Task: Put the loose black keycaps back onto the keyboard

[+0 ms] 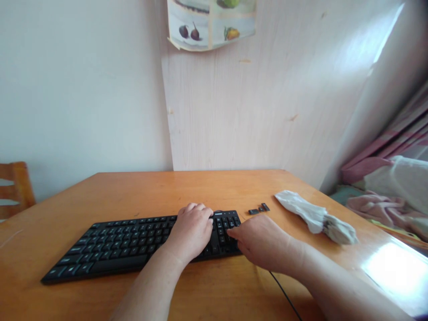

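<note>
A black keyboard point(123, 243) lies at a slant on the wooden table. My left hand point(194, 227) is laid across it between the letter keys and the number pad, its fingers bent over the far edge. Over the number pad point(223, 229), my right hand point(262, 243) has its fingers curled, with the index fingertip down among the keys. Whether a key is pinched there is hidden by the hand. Several small black keycap-like pieces point(254, 211) lie on the table just past the right hand.
A crumpled white plastic bag point(301, 209) with a greyish end lies to the right. A thin black cable point(284, 292) runs under my right forearm. The table point(150, 191) meets a wall with a fruit poster point(214, 26). A wooden chair point(20, 187) stands left; cloth point(371, 205) is heaped right.
</note>
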Motion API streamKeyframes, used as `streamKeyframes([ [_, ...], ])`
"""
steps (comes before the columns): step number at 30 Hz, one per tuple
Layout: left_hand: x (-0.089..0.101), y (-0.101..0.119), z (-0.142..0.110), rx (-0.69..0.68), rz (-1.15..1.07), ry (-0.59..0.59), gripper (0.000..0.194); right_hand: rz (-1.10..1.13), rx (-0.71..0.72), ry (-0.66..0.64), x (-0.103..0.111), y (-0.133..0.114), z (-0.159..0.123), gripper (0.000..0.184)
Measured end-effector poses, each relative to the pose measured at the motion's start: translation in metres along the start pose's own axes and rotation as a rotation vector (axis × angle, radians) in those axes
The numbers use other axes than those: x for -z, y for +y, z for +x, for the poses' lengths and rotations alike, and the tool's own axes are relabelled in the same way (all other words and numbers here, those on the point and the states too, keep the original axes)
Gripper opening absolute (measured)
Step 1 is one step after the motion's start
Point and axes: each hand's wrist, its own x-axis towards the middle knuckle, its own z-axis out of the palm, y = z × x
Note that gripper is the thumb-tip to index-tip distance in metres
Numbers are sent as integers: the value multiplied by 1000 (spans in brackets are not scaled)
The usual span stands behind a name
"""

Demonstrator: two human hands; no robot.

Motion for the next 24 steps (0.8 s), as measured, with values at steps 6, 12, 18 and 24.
streamKeyframes([
  [6,1,0,1,10,5,-5,22,152,-11,70,3,3,-3,25],
  [12,1,0,0,1,-6,-14,24,142,-106,126,-9,8,13,37],
  [18,0,2,-1,2,1,-14,25,122,-68,108,-18,4,20,43],
  [24,1,1,0,7,-2,-22,24,128,-10,107,-10,-1,11,30],
])
